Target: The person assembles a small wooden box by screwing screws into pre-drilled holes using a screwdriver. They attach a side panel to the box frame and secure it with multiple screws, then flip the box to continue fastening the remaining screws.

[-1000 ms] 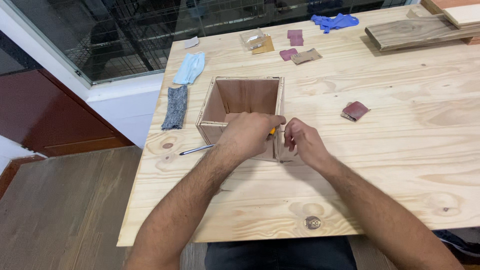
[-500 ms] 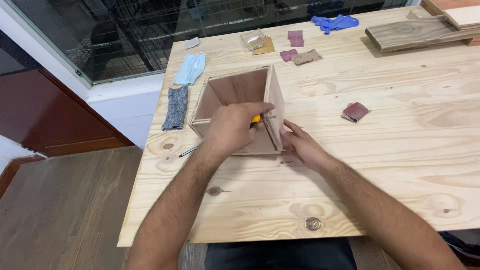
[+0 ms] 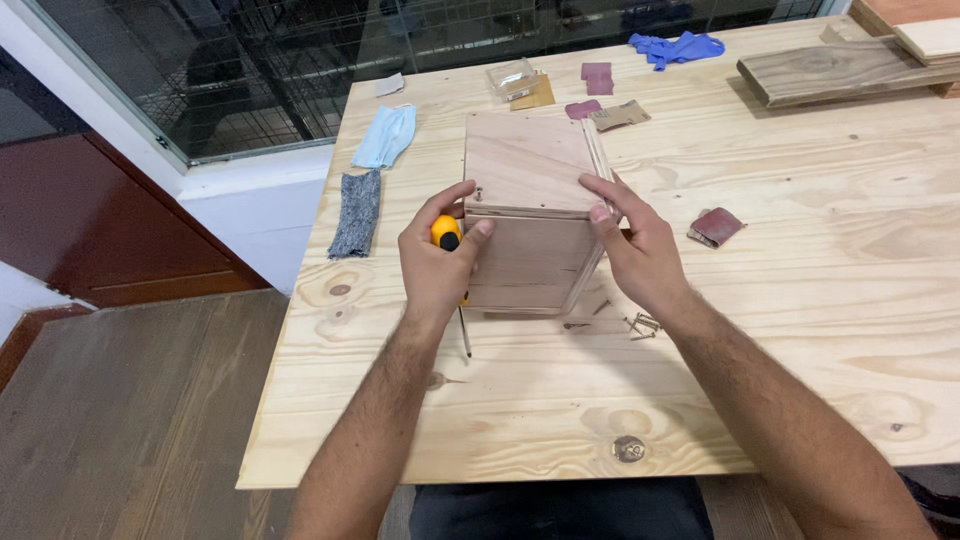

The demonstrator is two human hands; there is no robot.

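- A few loose screws (image 3: 640, 324) lie on the desk (image 3: 800, 300) near its front edge, beside the right wrist.
- The left hand (image 3: 436, 262) is closed around a yellow-handled screwdriver (image 3: 447, 236) and presses against the wooden box (image 3: 530, 215).
- The right hand (image 3: 640, 250), fingers spread, braces the box's other side.
- Farther back, a blue face mask (image 3: 385, 136) lies near the left edge.

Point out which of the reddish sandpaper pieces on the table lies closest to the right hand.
The folded reddish piece lying alone just beyond the right hand. The other reddish pieces lie farther back, behind the wooden box.
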